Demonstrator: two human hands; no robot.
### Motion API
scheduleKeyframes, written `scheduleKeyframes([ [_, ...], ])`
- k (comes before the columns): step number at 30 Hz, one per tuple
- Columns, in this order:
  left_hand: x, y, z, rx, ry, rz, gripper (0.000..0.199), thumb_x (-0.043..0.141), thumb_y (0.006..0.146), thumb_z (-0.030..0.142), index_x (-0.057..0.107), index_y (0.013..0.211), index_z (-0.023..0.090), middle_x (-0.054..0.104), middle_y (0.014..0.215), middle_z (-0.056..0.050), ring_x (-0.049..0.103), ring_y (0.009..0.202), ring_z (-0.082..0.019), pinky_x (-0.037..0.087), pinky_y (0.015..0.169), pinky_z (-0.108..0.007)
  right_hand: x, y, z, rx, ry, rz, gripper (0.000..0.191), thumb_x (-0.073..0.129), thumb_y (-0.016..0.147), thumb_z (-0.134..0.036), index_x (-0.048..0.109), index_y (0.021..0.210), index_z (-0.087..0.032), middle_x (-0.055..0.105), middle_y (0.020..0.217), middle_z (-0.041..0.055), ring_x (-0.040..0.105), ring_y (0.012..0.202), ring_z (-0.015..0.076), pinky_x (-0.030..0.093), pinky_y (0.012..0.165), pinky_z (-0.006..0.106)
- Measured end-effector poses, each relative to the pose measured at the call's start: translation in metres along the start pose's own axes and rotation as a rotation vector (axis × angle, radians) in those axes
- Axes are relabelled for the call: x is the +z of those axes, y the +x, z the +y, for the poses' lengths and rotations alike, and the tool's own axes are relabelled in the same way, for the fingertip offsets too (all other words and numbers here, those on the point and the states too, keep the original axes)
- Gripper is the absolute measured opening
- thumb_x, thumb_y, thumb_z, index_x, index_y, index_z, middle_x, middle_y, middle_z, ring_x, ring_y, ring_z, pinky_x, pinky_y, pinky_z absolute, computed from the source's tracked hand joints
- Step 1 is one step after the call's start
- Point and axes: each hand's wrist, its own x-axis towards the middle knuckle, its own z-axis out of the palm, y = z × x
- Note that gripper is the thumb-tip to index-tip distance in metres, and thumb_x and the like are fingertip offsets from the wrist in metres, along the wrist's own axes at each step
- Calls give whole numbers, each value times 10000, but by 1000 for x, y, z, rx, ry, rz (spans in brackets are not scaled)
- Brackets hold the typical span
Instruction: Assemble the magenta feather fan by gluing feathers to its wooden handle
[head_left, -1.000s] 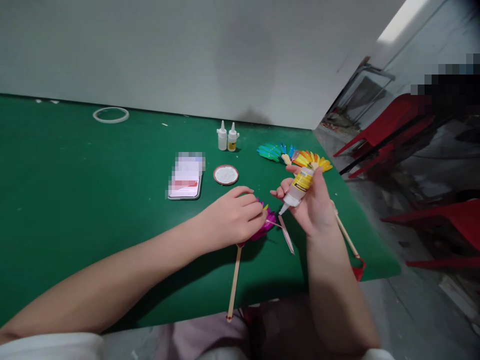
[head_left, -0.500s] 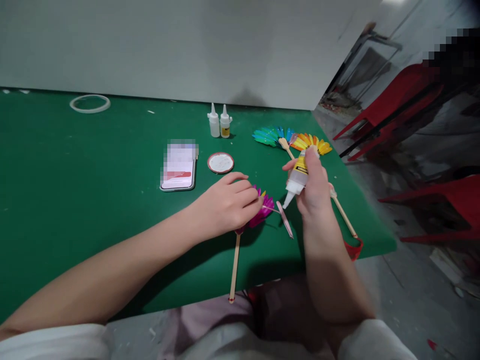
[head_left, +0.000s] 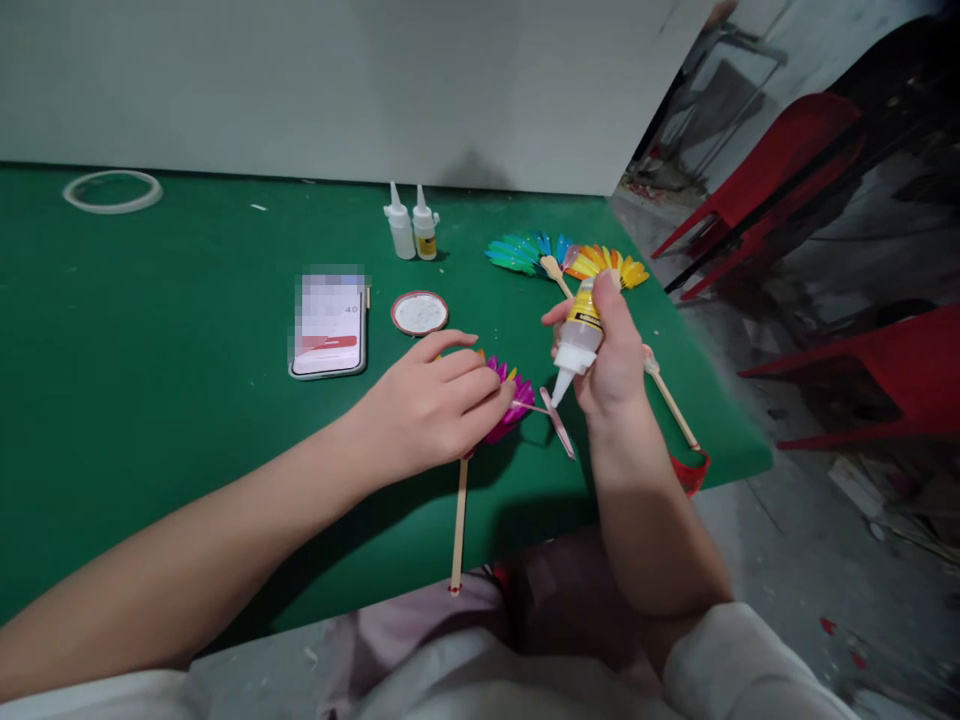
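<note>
My left hand (head_left: 442, 400) pinches a thin pink stem that bears a narrow pale pink strip (head_left: 557, 425) at its end. Under that hand lies a magenta feathered fan (head_left: 517, 412), its wooden stick (head_left: 459, 525) pointing down to the table's near edge. In my right hand (head_left: 609, 350) is a glue bottle (head_left: 581, 325) with a yellow label, tipped downward, its nozzle at the upper part of the pink strip. Beyond the right hand are a blue-green fan (head_left: 517, 254) and a yellow-orange fan (head_left: 626, 271).
On the green table (head_left: 150, 400) are a phone (head_left: 330, 325), a round white lid (head_left: 420, 313), two small bottles (head_left: 402, 232) and a clear ring (head_left: 112, 192). A wooden stick (head_left: 675, 402) with red cord lies at right. Red chairs (head_left: 885, 395) stand beyond the table.
The whole view has shifted slightly, moving everything left and up. The bottle's nozzle has come closer to the pink strip, near its top end. Both hands keep their hold.
</note>
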Motion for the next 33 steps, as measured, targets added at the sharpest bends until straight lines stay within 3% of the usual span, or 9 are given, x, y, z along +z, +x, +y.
scheduleKeyframes([
  [23,-1,1,0,-3,-2,-8,128,465,856,127,585,877,166,631,713,-3,569,711,-109,453,856,-347,2,-2,-2,-27,59,0,390,483,785,-540,563,589,-213,461,498,-37,453,428,73,350,416,229],
  [33,-1,1,1,-9,8,-5,124,487,847,127,599,880,167,631,713,-1,564,714,-107,457,853,-348,1,1,0,54,61,6,479,433,760,-635,550,578,-209,410,485,-44,382,403,58,346,398,228],
])
